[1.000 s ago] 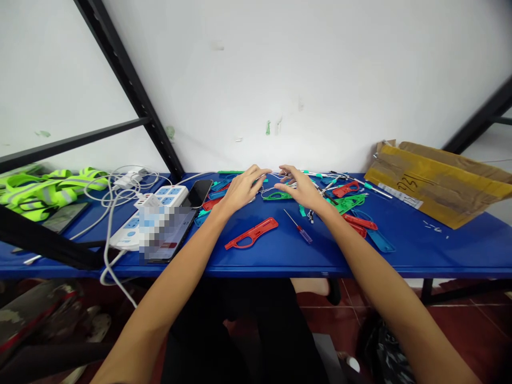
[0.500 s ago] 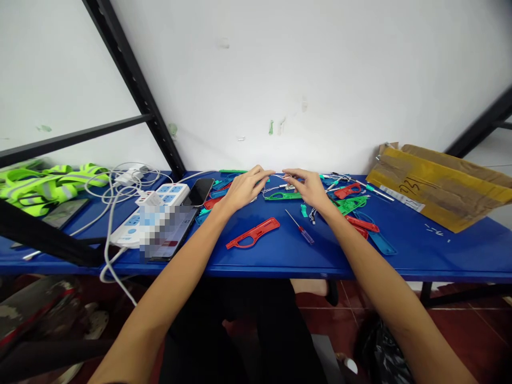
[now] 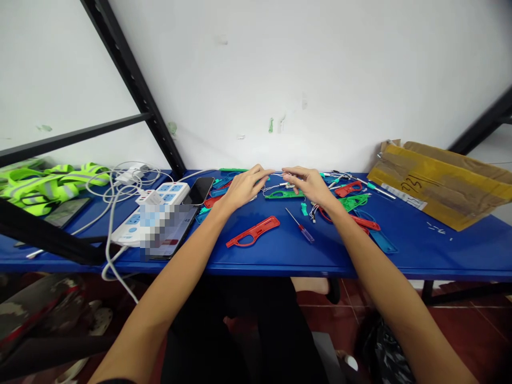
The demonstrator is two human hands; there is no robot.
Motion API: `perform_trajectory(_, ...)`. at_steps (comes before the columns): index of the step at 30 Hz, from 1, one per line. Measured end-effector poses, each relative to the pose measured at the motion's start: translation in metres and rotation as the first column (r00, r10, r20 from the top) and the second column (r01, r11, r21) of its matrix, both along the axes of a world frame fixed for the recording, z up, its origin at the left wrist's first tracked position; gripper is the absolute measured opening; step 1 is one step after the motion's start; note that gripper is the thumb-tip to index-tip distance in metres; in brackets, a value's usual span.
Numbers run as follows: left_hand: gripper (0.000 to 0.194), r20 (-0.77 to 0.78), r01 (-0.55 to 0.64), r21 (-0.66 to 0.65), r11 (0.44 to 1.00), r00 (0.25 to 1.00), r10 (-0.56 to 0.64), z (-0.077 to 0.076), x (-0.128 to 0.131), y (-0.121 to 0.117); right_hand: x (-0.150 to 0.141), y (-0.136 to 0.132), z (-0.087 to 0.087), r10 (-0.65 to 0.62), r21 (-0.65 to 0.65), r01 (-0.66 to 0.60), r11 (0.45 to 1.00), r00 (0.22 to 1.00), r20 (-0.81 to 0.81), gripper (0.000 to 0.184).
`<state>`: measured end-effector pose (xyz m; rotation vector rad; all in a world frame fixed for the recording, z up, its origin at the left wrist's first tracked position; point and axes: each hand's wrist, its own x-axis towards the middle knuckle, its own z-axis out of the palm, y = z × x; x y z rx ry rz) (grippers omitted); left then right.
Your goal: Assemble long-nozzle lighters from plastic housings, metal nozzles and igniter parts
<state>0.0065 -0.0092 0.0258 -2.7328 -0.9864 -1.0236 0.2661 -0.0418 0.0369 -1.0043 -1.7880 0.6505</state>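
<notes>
Holding: left hand and right hand stand narrow, fingertips nearly meeting over thin white wires; any grip cannot be told.
Nearby: green plastic frame just below them.
Loose on blue surface: red plastic frame, screwdriver.

Left hand, right hand low over thin white wires on blue table, fingertips nearly meeting. Red plastic piece, small screwdriver lie nearer me.

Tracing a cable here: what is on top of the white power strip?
The white power strip carries a white plug with a cable; a pixelated patch hides its near part, so that stays unseen.
</notes>
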Motion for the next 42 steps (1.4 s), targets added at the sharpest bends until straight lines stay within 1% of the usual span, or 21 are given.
perform_trajectory(2, 0.039, 0.002, -0.002, -0.001, 1.000, 1.000, 0.002, 0.002, 0.000, -0.001, -0.002, 0.000, 0.000, 0.011, -0.072, -0.019, 0.997, 0.995, -0.100, 0.045)
perform_trajectory(4, 0.039, 0.001, -0.008, -0.003, 1.000, 1.000, 0.008, 0.003, 0.000, -0.003, -0.004, 0.003, -0.001, 0.001, -0.108, -0.018, 0.994, 0.987, -0.158, 0.045)
perform_trajectory(9, 0.039, -0.014, 0.015, -0.003, 1.000, 1.000, -0.015, 0.002, 0.002, -0.006, -0.005, 0.011, -0.007, -0.018, -0.145, -0.016, 0.989, 0.972, -0.233, 0.044)
perform_trajectory(16, 0.038, -0.065, 0.044, -0.044, 0.998, 0.997, -0.046, 0.000, 0.006, -0.009, -0.008, 0.009, -0.010, -0.043, -0.210, -0.036, 0.977, 0.932, -0.360, 0.055)
perform_trajectory(18, 0.036, -0.063, 0.024, -0.050, 0.998, 0.998, -0.027, 0.000, 0.008, -0.011, -0.010, 0.007, -0.010, -0.046, -0.212, -0.037, 0.977, 0.926, -0.375, 0.055)
perform_trajectory(23, 0.028, 0.007, -0.048, -0.044, 0.998, 0.999, 0.049, 0.001, 0.013, -0.015, -0.019, 0.008, -0.013, -0.056, -0.202, -0.026, 0.979, 0.918, -0.392, 0.055)
perform_trajectory(27, 0.037, 0.076, -0.093, -0.026, 0.995, 0.993, 0.095, -0.002, 0.017, -0.014, -0.026, 0.009, -0.016, -0.053, -0.182, -0.023, 0.983, 0.913, -0.406, 0.057)
perform_trajectory(32, 0.038, 0.156, -0.132, -0.017, 0.991, 0.979, 0.133, -0.006, 0.017, -0.011, -0.030, 0.005, -0.014, -0.014, -0.169, -0.061, 0.984, 0.912, -0.409, 0.058)
perform_trajectory(37, 0.035, 0.192, -0.122, -0.015, 0.992, 0.974, 0.123, -0.005, 0.015, -0.008, -0.028, 0.003, -0.010, 0.027, -0.176, -0.108, 0.978, 0.911, -0.412, 0.060)
perform_trajectory(42, 0.037, 0.224, -0.083, -0.030, 0.996, 0.971, 0.087, -0.003, 0.017, -0.010, -0.027, 0.003, -0.010, 0.019, -0.158, -0.093, 0.983, 0.910, -0.414, 0.060)
